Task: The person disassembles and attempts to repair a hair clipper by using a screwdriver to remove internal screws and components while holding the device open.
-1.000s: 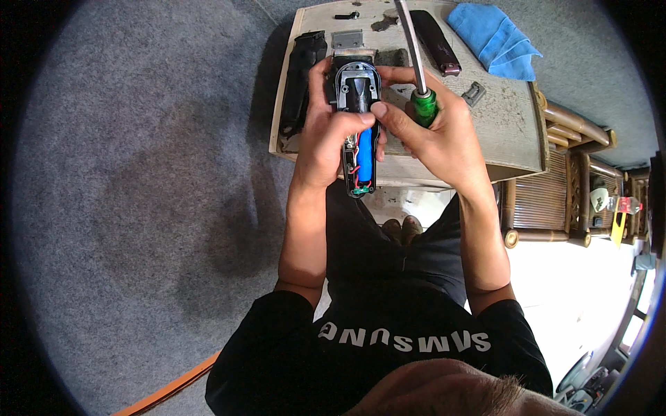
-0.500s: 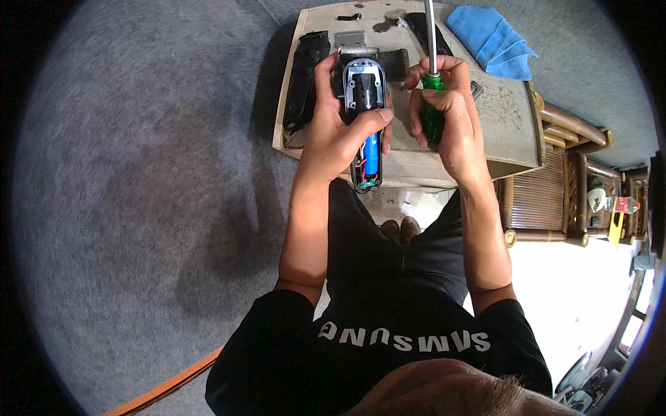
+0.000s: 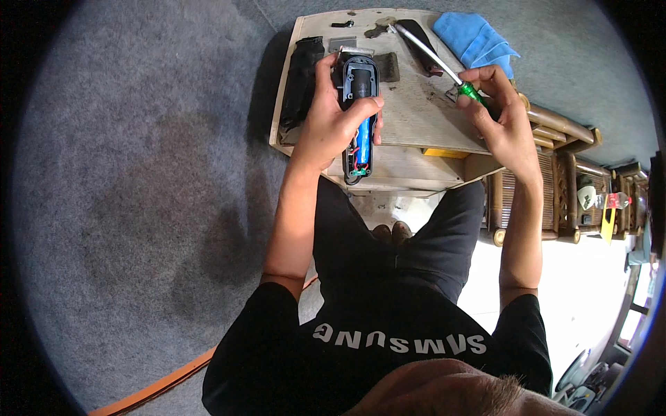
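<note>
Swung the screwdriver (image 3: 444, 69) out toward the right edge of the surface (image 3: 409, 118) since a second ago, away from the opened clipper (image 3: 360, 83), now slanting far-left instead of straight ahead. Gripping that by the green handle (image 3: 470, 91) in the right hand (image 3: 510, 132). Got the clipper clasped in the left hand (image 3: 333, 132), nearer the left edge, lengthwise near-to-far, aimed blade-first at the far edge and poking past the near edge. Leaves a decent bare patch between both hands.
</note>
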A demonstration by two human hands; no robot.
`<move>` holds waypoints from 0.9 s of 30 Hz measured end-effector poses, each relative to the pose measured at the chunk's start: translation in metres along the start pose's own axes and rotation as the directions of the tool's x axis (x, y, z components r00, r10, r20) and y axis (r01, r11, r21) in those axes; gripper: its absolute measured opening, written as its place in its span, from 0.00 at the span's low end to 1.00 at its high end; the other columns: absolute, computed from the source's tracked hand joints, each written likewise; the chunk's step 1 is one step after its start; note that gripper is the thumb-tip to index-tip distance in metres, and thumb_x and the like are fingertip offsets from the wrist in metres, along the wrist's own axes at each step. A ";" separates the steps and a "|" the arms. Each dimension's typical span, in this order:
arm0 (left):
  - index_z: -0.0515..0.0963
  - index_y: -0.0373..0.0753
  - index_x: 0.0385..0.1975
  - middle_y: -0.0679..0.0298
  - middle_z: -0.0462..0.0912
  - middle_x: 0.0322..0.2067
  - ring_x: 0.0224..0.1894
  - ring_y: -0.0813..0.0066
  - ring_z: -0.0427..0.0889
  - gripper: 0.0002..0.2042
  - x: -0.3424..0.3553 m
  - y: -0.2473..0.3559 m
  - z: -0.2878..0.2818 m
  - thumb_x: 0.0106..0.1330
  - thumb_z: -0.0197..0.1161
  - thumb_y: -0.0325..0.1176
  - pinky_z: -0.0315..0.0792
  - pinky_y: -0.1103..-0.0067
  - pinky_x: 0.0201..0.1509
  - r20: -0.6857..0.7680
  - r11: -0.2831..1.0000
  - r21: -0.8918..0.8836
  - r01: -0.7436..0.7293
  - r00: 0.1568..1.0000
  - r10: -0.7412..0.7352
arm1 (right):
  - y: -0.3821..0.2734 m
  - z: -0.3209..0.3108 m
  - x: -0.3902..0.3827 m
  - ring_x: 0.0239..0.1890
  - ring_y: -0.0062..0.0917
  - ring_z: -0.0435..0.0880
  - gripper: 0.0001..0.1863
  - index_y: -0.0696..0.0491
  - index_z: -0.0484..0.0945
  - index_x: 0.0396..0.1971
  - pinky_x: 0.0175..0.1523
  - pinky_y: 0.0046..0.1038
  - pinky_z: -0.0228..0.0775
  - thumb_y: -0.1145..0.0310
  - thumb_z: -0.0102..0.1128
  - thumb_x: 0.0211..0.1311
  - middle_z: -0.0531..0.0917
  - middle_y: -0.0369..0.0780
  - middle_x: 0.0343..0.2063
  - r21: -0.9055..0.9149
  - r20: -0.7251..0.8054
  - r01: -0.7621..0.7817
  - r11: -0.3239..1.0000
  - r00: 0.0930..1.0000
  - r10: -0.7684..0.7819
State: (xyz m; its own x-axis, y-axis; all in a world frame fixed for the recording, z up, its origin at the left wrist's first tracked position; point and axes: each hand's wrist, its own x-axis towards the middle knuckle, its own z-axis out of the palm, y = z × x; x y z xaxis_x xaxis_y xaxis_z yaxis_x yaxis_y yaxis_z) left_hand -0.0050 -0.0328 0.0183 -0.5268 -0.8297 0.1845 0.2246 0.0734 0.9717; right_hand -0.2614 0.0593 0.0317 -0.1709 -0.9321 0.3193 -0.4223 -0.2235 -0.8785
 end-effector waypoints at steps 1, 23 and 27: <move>0.51 0.36 0.68 0.54 0.80 0.38 0.30 0.70 0.83 0.35 0.000 0.000 -0.001 0.65 0.63 0.24 0.80 0.71 0.27 0.024 0.999 0.030 0.020 0.999 -0.021 | 0.006 -0.007 0.000 0.46 0.17 0.84 0.16 0.58 0.77 0.54 0.54 0.21 0.73 0.73 0.66 0.69 0.86 0.38 0.39 -0.019 0.073 0.053 0.998 0.996 -0.052; 0.49 0.39 0.68 0.57 0.78 0.36 0.28 0.75 0.81 0.35 0.003 0.003 0.002 0.63 0.58 0.18 0.81 0.73 0.26 -0.031 0.966 0.259 0.001 1.000 0.007 | 0.019 -0.021 -0.008 0.46 0.15 0.83 0.16 0.60 0.84 0.49 0.56 0.21 0.74 0.73 0.73 0.63 0.88 0.36 0.43 -0.002 0.306 0.015 1.000 0.952 -0.014; 0.52 0.36 0.67 0.58 0.78 0.36 0.28 0.76 0.81 0.34 0.004 0.001 0.002 0.62 0.59 0.18 0.78 0.75 0.29 -0.019 0.950 0.307 -0.052 0.998 0.061 | 0.018 -0.019 -0.008 0.43 0.17 0.85 0.15 0.59 0.85 0.48 0.52 0.22 0.77 0.73 0.73 0.63 0.89 0.37 0.41 -0.026 0.283 0.040 0.999 0.959 -0.031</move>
State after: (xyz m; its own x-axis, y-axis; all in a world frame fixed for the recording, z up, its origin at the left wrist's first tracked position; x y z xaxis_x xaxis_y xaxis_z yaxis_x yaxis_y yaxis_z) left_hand -0.0080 -0.0349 0.0197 -0.4968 -0.8339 0.2405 -0.0105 0.2828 0.9591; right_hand -0.2843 0.0681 0.0202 0.1011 -0.9673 0.2328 -0.4522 -0.2531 -0.8553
